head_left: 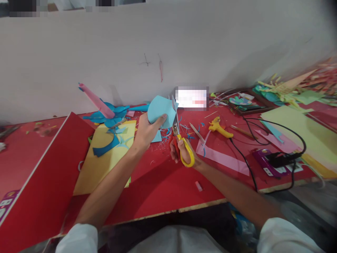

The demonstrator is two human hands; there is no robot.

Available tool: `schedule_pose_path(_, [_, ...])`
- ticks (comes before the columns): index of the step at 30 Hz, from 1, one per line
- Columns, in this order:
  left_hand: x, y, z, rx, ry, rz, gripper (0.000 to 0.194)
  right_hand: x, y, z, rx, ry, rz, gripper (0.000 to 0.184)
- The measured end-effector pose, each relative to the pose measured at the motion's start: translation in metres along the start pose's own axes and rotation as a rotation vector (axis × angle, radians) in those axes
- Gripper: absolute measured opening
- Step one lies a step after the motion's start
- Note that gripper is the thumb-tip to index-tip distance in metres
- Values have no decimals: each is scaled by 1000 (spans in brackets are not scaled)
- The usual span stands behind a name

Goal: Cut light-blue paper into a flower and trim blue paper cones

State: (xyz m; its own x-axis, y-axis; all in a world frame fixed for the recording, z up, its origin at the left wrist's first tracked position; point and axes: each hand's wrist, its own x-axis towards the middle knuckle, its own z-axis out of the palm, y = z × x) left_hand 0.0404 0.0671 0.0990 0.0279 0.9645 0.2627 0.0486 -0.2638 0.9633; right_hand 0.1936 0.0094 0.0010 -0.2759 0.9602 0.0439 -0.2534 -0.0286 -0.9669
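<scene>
My left hand [149, 128] pinches a light blue sheet of paper [160, 109], thumb on top, with its left side cut to a round edge. In my right hand [184, 149] is a pair of scissors [175, 130] with one yellow and one red handle. The scissor blades point away from me and are parted at the right edge of the paper. Beneath my hands, thin blue and white paper trimmings [167, 137] are scattered on the red table [158, 186]. Another light blue scrap [157, 137] lies beside my left hand.
A yellow glue gun [221, 128], a pencil [197, 131] and a pink paper strip [223, 158] lie to the right. A purple power strip [271, 161] with black cables sits further right. On the left are yellow sheets [89, 172], a pink-and-blue paper flower [101, 107] and an upright red panel [47, 182].
</scene>
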Motion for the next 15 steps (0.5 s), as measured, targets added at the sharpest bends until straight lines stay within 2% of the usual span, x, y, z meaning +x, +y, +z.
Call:
schedule_pose_path(6, [-3, 2, 4, 14, -1, -35, 34, -1, -5, 4, 1, 0, 11, 83])
schedule_pose_path(15, [-5, -8, 6, 55, -4, -66, 36, -5, -7, 16, 63, 30, 48, 84])
